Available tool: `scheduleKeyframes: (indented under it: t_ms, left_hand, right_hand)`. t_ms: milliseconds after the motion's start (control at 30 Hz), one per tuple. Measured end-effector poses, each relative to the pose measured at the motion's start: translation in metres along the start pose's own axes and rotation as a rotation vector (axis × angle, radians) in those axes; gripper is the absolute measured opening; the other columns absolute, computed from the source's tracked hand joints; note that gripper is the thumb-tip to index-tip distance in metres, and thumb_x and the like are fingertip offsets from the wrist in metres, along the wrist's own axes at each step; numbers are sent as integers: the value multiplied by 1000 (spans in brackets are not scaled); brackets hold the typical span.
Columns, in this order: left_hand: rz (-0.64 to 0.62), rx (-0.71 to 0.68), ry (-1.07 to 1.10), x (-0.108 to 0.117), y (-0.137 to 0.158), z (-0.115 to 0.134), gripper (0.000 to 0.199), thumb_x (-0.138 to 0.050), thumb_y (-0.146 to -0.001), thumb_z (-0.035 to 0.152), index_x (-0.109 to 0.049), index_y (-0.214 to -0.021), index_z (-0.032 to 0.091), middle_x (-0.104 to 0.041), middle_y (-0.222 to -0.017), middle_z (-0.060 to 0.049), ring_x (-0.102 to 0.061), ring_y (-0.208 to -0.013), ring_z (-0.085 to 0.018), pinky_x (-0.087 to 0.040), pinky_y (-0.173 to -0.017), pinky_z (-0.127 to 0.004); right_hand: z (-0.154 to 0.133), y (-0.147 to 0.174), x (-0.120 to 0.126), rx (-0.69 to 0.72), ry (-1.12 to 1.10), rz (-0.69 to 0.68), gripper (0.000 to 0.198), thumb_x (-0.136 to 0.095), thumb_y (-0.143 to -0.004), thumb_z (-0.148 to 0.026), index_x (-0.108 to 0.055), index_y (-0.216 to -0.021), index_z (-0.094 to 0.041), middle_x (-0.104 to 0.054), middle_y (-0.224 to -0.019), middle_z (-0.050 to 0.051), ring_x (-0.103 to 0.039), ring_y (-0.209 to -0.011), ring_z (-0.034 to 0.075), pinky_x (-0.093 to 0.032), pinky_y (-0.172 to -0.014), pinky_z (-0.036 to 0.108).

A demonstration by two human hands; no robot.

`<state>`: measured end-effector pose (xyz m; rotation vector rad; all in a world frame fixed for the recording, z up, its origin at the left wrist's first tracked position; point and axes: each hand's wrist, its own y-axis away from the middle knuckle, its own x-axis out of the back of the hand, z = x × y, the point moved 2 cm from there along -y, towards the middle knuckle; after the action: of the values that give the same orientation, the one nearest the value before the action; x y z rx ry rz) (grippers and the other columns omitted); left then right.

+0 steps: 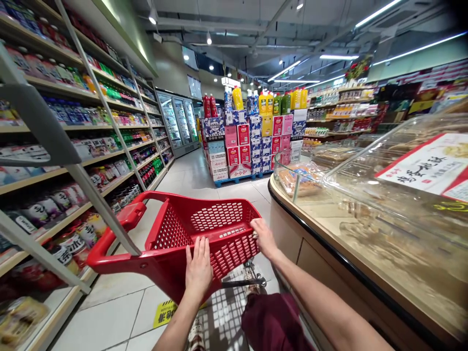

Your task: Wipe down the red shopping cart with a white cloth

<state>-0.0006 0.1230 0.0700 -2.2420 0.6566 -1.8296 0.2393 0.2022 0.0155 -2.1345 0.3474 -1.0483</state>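
A red plastic shopping cart (157, 265) with a slotted basket stands crosswise in front of me. My left hand (199, 268) rests against its near side, fingers stretched out over the top rim and thumb apart. At the basket's right end, my right hand (264, 239) has its fingers curled round the corner of the rim. The basket (217, 214) shows no goods in the part I can see. A grey metal frame with a dark handle (36, 124) rises from the cart's left end. Below the basket, a wheel (260, 280) is visible close to my feet.
Shelves of bottled drinks (106, 102) line the left side. A display counter (292, 214) with clear covers borders the right. Stacked drink cartons (239, 151) stand on a blue pallet ahead, near glass-door fridges (179, 119). A yellow floor sticker (165, 313) lies below the cart.
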Motion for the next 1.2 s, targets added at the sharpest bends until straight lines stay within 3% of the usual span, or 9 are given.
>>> scheduleKeyframes:
  t_ms: [100, 267, 433, 600, 767, 900, 967, 1100, 1200]
  left_hand:
    - [-38, -22, -30, 1, 1, -2, 63, -37, -70, 18, -31, -132, 10, -31, -141, -8, -19, -132, -22, -8, -109, -47]
    - [-83, -51, -40, 2, 5, -1, 65, -35, -71, 17, -25, -134, 9, -23, -144, -8, -12, -134, -22, -7, -109, -48]
    - [-74, -55, -44, 5, 10, 0, 61, -33, -74, 17, -25, -135, 10, -25, -143, -7, -10, -134, -22, -6, -109, -48]
    - [-90, -30, -34, 6, 10, 0, 62, -34, -74, 18, -26, -135, 11, -27, -143, -8, -11, -134, -22, -5, -109, -48]
    - [-131, -3, 1, 7, 9, -1, 61, -31, -75, 19, -24, -134, 8, -25, -143, -9, -10, -134, -23, -5, -108, -49]
    - [-164, -6, 16, 10, 8, -1, 64, -34, -72, 19, -24, -134, 7, -23, -143, -10, -10, -134, -24, -5, -108, -49]
    - [-168, 4, 20, 11, 8, -1, 66, -36, -71, 20, -24, -134, 7, -24, -143, -10, -9, -134, -24, -5, -108, -49]
    - [-161, -7, 14, 11, 8, 0, 66, -37, -71, 22, -25, -134, 8, -25, -143, -10, -9, -134, -24, -6, -108, -49]
    - [-153, -13, 8, 10, 8, 0, 65, -37, -72, 22, -25, -135, 8, -25, -143, -11, -10, -134, -25, -6, -108, -49]
  right_hand:
    - [-13, 2, -4, 139, -36, -83, 44, -32, -83, -7, -52, -118, -23, -52, -123, 5, -38, -121, 17, -33, -101, 41]
    - [-21, 1, -5, 14, 19, 1, 46, -25, -83, -5, -54, -116, -18, -55, -116, 11, -41, -118, 20, -36, -98, 45]
    - [-43, 1, -18, 288, -21, -124, 50, -27, -80, -1, -50, -121, -19, -51, -123, 8, -34, -123, 20, -33, -100, 46]
    - [-39, 1, -15, 103, 55, 9, 49, -28, -79, 0, -52, -118, -16, -54, -118, 11, -38, -120, 21, -35, -99, 45]
    - [-60, 5, -31, 335, -4, -105, 52, -29, -79, 2, -48, -124, -18, -49, -126, 8, -30, -127, 20, -32, -102, 46]
    - [-57, -2, -27, 137, 30, -15, 52, -29, -79, 1, -49, -122, -19, -52, -122, 10, -36, -123, 20, -33, -100, 49]
    - [-66, -3, -30, 165, 8, -26, 52, -31, -78, 1, -48, -123, -18, -51, -124, 10, -34, -124, 20, -31, -102, 49]
    - [-83, -2, -38, 354, -42, -114, 52, -33, -78, 2, -47, -125, -17, -49, -127, 8, -29, -127, 20, -30, -103, 47]
    - [-76, -4, -36, 183, 17, -49, 53, -30, -76, 4, -49, -122, -16, -52, -123, 11, -32, -125, 21, -33, -100, 50]
